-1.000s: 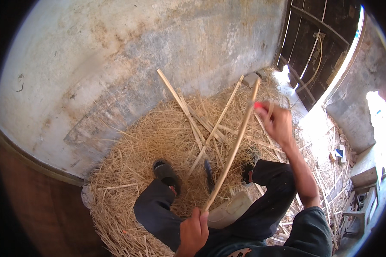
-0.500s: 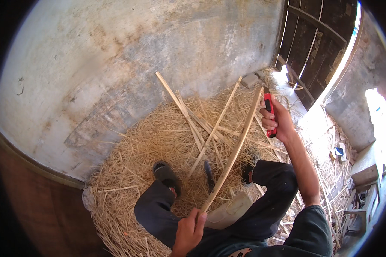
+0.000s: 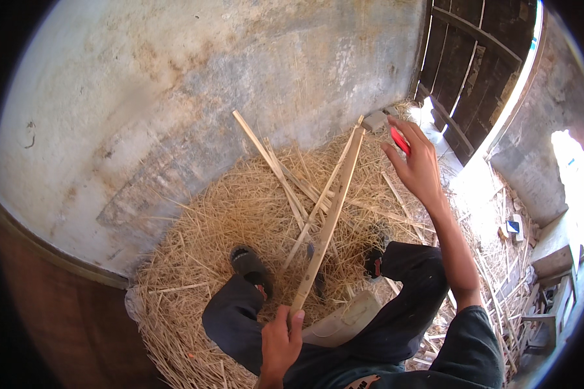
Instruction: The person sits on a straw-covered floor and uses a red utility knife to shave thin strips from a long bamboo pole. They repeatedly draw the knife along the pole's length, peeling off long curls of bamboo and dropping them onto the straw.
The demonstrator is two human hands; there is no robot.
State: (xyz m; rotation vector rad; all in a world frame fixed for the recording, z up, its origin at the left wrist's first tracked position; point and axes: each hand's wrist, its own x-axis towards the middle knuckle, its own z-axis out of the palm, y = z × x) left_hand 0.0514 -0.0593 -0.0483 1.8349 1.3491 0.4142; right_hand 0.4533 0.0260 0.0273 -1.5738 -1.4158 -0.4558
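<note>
My left hand (image 3: 281,341), low in the middle, is closed round the near end of a long pale bamboo strip (image 3: 328,230). The strip slants up and away to the right, its far end near the wall. To the right of that end, my right hand (image 3: 419,162) is raised with the fingers stretched out. A red utility knife (image 3: 400,141) rests in this hand, partly covered by the thumb and palm; its blade does not show. The knife and the strip are apart.
Several more strips (image 3: 266,152) lean and cross against the stained wall (image 3: 175,97). Shavings (image 3: 194,259) cover the floor around my feet. A pale block (image 3: 344,321) sits between my legs. A dark tool lies half hidden behind the strip. A wooden door (image 3: 464,65) stands at the far right.
The bamboo strip's far end has swung left, and the strip has turned to show its broad face. My right hand has risen a little and loosened its fingers around the utility knife.
</note>
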